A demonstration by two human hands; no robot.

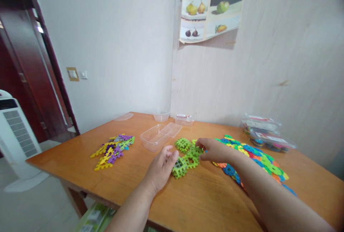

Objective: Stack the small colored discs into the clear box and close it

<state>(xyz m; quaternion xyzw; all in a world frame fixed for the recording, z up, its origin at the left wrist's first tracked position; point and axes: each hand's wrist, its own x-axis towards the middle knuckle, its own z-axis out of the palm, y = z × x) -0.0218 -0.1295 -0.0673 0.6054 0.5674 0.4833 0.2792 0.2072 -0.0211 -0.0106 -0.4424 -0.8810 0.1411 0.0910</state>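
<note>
A cluster of light green square grid blocks (pixel 188 153) lies in the middle of the wooden table (pixel 204 196). My left hand (pixel 161 167) rests beside it with curled fingers touching the nearest green block (pixel 179 167). From the right my right hand (pixel 212 149) reaches in, fingers pinched on a green piece at the cluster's right edge. Under and behind my right forearm spreads a pile of multicoloured flower-shaped discs (pixel 255 160).
An open transparent plastic box (pixel 156 137) and its lid (pixel 173 128) lie behind the green blocks. Yellow, purple and green blocks (pixel 113 149) lie at the left. Smaller clear containers (pixel 184 119) and packaged toy bags (pixel 264 133) stand near the wall. A white fan unit (pixel 16 138) is left of the table.
</note>
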